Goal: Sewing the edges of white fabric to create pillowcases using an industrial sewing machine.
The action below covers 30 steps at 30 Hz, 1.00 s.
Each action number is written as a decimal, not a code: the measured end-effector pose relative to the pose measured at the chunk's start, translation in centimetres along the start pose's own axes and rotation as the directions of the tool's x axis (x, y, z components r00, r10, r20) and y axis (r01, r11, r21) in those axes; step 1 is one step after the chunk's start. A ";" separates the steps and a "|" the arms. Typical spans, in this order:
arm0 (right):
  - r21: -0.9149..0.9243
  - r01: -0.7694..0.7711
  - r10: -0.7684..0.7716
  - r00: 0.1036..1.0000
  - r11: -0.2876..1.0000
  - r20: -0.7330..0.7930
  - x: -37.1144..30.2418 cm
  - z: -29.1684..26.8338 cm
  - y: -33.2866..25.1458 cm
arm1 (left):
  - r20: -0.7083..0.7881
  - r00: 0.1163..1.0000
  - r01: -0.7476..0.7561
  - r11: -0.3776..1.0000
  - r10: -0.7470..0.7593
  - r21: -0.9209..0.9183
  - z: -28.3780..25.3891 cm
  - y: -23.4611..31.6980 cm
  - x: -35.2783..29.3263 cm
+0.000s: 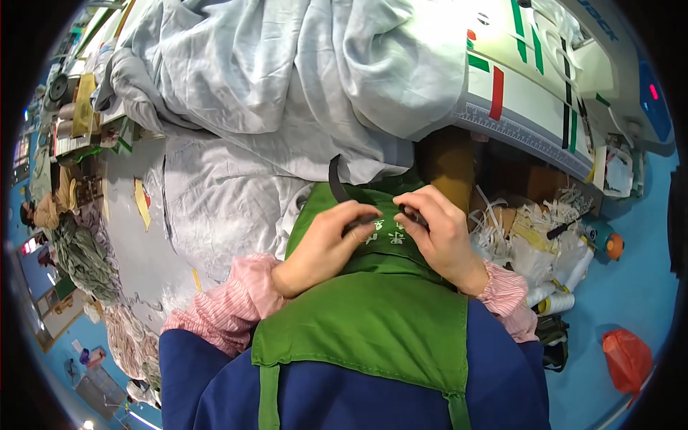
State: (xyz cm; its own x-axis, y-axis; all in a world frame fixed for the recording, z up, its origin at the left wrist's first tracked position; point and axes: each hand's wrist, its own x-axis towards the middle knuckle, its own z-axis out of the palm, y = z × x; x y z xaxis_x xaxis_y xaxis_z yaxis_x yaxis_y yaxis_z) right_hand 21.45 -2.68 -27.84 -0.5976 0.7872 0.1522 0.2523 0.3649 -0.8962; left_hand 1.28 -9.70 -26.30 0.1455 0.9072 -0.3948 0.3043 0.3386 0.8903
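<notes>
The left hand (322,247) pinches a black strip (335,178) between thumb and fingers; the strip's loose end curves up beyond that hand, against the pale cloth (240,197). The right hand (446,236), near it, pinches a dark piece (416,216); I cannot tell if both are one strip. The fingertips face each other, slightly apart, over the green apron (362,315).

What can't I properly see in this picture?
Head view:
- Part of the dark strip: hidden by the left grip.
- How far the dark piece reaches: the right grip covers some.
- What's underneath the pale grey cloth: the folds cover it.
- The whole white machine: cut off by the upper-right rim.
</notes>
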 end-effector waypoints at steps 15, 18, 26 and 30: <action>-0.297 0.201 -0.115 0.952 0.934 0.282 -0.5 0.2 -0.3 | 0.032 0.936 -0.341 0.880 0.351 0.331 0.3 -0.7 -0.9; -0.330 0.185 -0.072 0.943 0.926 0.326 -0.5 0.2 -0.8 | 0.050 0.935 -0.340 0.847 0.351 0.408 0.4 -0.6 -1.1; -0.382 0.223 -0.054 0.913 0.897 0.405 -0.1 0.1 -1.8 | 0.077 0.925 -0.366 0.816 0.372 0.449 0.8 -0.5 -0.9; -0.216 0.110 -0.025 0.933 0.970 0.360 0.2 0.3 -2.2 | 0.080 0.924 -0.373 0.842 0.373 0.391 1.0 -0.4 -1.1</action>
State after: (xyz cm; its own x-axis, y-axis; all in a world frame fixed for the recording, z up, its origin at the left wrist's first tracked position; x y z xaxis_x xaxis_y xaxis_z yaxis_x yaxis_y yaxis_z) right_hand 20.55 -3.47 -25.97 -0.8377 0.5459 0.0148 0.3434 0.5476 -0.7631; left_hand 1.99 -11.08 -26.44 0.3232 0.9449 -0.0512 0.5696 -0.1510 0.8079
